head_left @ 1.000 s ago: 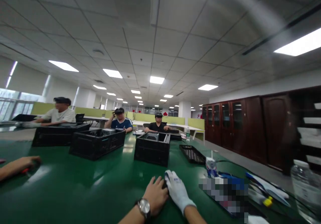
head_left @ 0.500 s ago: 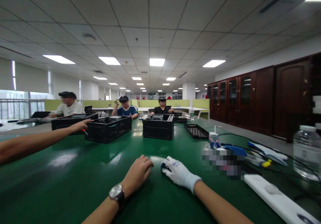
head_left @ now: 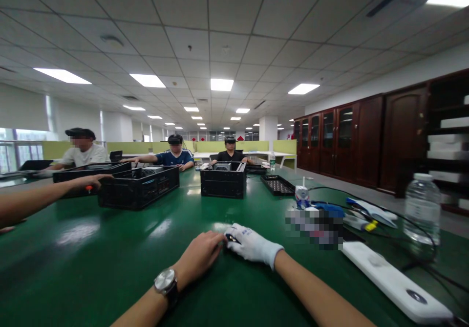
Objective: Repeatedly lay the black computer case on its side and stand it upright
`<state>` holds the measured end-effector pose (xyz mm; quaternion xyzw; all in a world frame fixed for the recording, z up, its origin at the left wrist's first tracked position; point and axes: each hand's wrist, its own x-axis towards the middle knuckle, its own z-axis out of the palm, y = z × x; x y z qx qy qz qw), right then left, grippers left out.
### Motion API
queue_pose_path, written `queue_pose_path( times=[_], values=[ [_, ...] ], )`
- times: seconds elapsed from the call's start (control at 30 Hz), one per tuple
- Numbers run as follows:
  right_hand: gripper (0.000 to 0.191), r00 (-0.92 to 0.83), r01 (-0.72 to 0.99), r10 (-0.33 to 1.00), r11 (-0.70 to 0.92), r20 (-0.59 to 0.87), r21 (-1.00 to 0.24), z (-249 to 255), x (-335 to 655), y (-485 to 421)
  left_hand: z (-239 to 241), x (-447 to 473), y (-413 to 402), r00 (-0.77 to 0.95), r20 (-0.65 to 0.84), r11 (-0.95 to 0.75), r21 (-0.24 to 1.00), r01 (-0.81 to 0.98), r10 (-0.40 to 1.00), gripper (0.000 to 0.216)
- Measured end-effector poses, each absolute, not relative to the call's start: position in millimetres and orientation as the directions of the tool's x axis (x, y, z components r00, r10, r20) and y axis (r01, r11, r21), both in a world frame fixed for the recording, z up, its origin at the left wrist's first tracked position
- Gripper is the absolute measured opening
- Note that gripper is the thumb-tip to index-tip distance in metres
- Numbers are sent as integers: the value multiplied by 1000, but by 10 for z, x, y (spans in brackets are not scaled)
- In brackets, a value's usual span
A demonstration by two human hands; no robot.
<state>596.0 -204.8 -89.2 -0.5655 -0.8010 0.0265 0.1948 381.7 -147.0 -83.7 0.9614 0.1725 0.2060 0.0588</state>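
Office: lit ceiling (head_left: 234,53) up top, dark wooden cabinets (head_left: 366,141) down the right, and 3 co-workers (head_left: 175,158) seated from middle left to centre.
Green tabletop (head_left: 139,268): glossy, sweeping across the lower half, with 3 open black cases (head_left: 223,185) along its far side.
Gloved right hand (head_left: 252,243): lower centre, fingers curled around a small dark item (head_left: 232,239), too small to identify!
Bare left hand (head_left: 201,252): close beside it, watch (head_left: 165,282) on the wrist, fingers together and bent, tips right at that item; whether they pinch it, cannot tell.
Step in hand: close 2-handed handling, by the look of it.
Next move: calls, I'd judge, for a steady glove and light bare fingertips.
Left edge: another person's arm (head_left: 40,197) reaches in toward the cases.
Right side: clear bottle (head_left: 423,214) upright, white bar (head_left: 395,280) slanting to the lower corner.
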Motion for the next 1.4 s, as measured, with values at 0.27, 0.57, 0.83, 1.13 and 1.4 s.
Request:
queue_pose_path(
  times=[0.27,0.57,0.83,1.13,1.4],
  values=[
    [30,-300,886,915,373,270,-276,-829,5941,-2079,-841,3819,-1530,887,306,-938,144,315,345,26],
    [36,-236,882,914,344,329,-322,-911,6044,-2007,-848,3870,-1617,911,280,-953,82,292,303,23],
    [41,-235,878,914,345,329,-332,-974,6072,-1921,-844,3869,-1607,924,275,-963,42,265,266,19],
    [55,-236,883,942,310,239,-352,-915,6045,-1976,-803,3850,-1609,943,230,-965,-49,256,238,45],
    [61,-181,912,960,245,213,-328,-994,6107,-1931,-797,3829,-1582,945,264,-977,-43,211,192,33]
  ],
)
